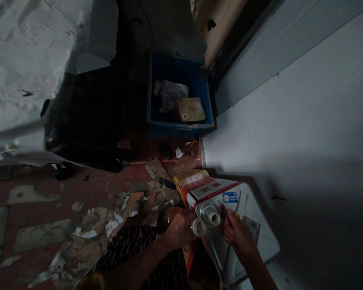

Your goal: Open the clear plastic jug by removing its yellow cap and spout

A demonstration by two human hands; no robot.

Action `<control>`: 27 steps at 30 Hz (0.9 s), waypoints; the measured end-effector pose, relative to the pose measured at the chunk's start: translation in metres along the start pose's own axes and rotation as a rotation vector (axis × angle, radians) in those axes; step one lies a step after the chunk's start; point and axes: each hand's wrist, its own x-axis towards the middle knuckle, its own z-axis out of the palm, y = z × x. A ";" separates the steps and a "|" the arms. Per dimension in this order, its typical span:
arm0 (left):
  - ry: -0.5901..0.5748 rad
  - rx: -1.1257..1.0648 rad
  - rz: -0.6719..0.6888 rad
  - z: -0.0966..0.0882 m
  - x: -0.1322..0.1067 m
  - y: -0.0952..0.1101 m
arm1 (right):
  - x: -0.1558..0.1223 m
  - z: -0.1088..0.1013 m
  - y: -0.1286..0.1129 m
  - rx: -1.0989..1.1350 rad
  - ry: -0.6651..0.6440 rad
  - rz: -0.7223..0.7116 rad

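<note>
A large square metal can [254, 201] with a red and white label on its side stands by the wall on the right. Its pale round spout [212, 216] sticks out near one corner. My left hand [181, 227] is closed around the neck of a bottle, whose clear mouth [199, 228] lies just beside the spout, apart from it. An amber patch, seemingly the bottle's body, shows behind my fingers. My right hand [237, 233] is closed at the can's top, seemingly around its handle; the fingers hide most of the grip. A bit of yellow shows beside it.
A blue crate [178, 129] holding a yellowish container [191, 110] and a grey bundle stands ahead. Cardboard scraps [101, 219] and torn paper litter the red floor. White sheeting [24, 72] covers something at left. The pale wall [305, 129] bounds the right side.
</note>
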 end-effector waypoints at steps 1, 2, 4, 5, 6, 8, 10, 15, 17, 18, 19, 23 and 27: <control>0.007 -0.002 0.006 -0.003 -0.005 -0.002 | -0.004 0.005 0.000 0.013 -0.001 0.032; 0.010 -0.001 0.011 -0.005 -0.009 -0.004 | -0.008 0.010 0.000 0.024 -0.013 0.066; 0.016 0.018 0.024 -0.010 -0.019 -0.007 | -0.015 0.019 0.001 0.040 -0.062 0.119; 0.015 0.032 0.030 -0.013 -0.024 -0.008 | -0.018 0.022 0.001 0.045 -0.093 0.136; 0.015 0.046 0.034 -0.014 -0.028 -0.009 | -0.021 0.025 0.003 0.054 -0.123 0.149; 0.004 0.065 0.037 -0.018 -0.036 -0.009 | -0.025 0.028 0.006 0.085 -0.176 0.169; -0.017 0.067 0.036 -0.022 -0.040 -0.006 | -0.027 0.029 0.011 0.121 -0.224 0.166; 0.014 0.001 0.050 -0.032 -0.044 0.005 | -0.028 0.030 0.017 0.132 -0.253 0.178; 0.035 -0.020 0.069 -0.033 -0.045 0.004 | -0.028 0.032 0.017 0.133 -0.254 0.176; 0.048 -0.011 0.076 -0.032 -0.046 0.002 | -0.028 0.033 0.017 0.137 -0.265 0.168; 0.059 0.008 0.078 -0.031 -0.046 -0.001 | -0.028 0.034 0.017 0.145 -0.279 0.159; 0.045 0.084 0.059 -0.026 -0.050 -0.016 | -0.027 0.037 0.020 0.146 -0.325 0.126; 0.020 0.090 0.043 -0.032 -0.053 -0.020 | -0.029 0.042 0.023 0.110 -0.330 0.081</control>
